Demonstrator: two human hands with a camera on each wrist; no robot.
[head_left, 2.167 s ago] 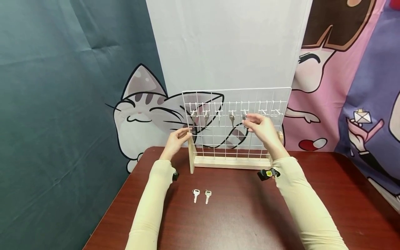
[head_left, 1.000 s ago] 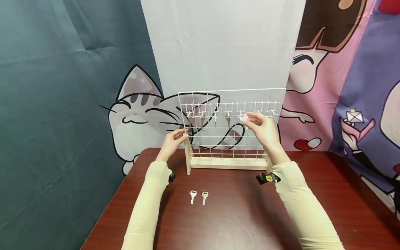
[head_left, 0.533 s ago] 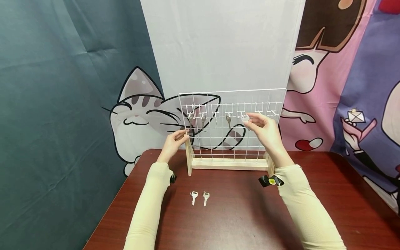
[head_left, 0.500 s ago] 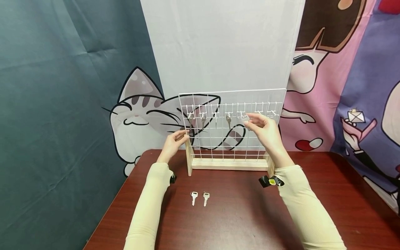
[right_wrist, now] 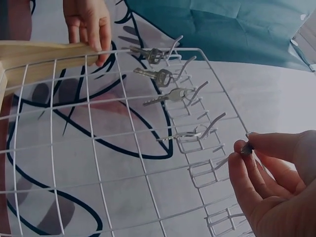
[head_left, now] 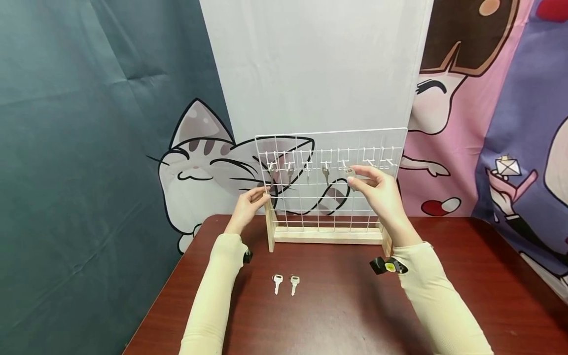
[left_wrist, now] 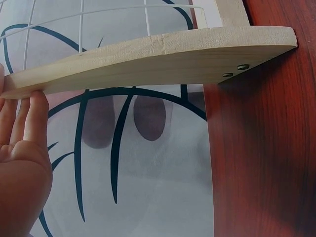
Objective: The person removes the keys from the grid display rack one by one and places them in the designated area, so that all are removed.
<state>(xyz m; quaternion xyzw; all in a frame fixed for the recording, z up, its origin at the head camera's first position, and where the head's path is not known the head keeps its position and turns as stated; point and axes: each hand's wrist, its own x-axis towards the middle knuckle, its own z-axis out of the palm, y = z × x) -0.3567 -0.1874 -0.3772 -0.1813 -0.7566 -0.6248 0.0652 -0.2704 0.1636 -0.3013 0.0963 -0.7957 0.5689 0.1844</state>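
A white wire grid rack (head_left: 333, 196) on a wooden stand faces me. My left hand (head_left: 246, 209) grips its left side, at the top of the wooden upright (left_wrist: 148, 57). By the fifth hook from the left, my right hand (head_left: 379, 195) pinches a key (head_left: 350, 173) between thumb and fingers. In the right wrist view that key (right_wrist: 246, 148) is mostly covered by the fingertips, just off the hook's tip. Several keys hang on the hooks to the left, one of them a silver key (head_left: 326, 173). Two loose keys, a left one (head_left: 277, 284) and a right one (head_left: 295, 285), lie on the table.
The reddish-brown table (head_left: 328, 305) carries the rack near its back edge. Two bare hooks, one of them the far right hook (head_left: 389, 162), stick out right of the right hand's key. A printed cloth backdrop (head_left: 337, 69) hangs close behind.
The key in my right hand has turned its broad head towards me since the earliest frame and has come slightly lower. My left hand keeps its hold on the rack. The head view has shifted slightly.
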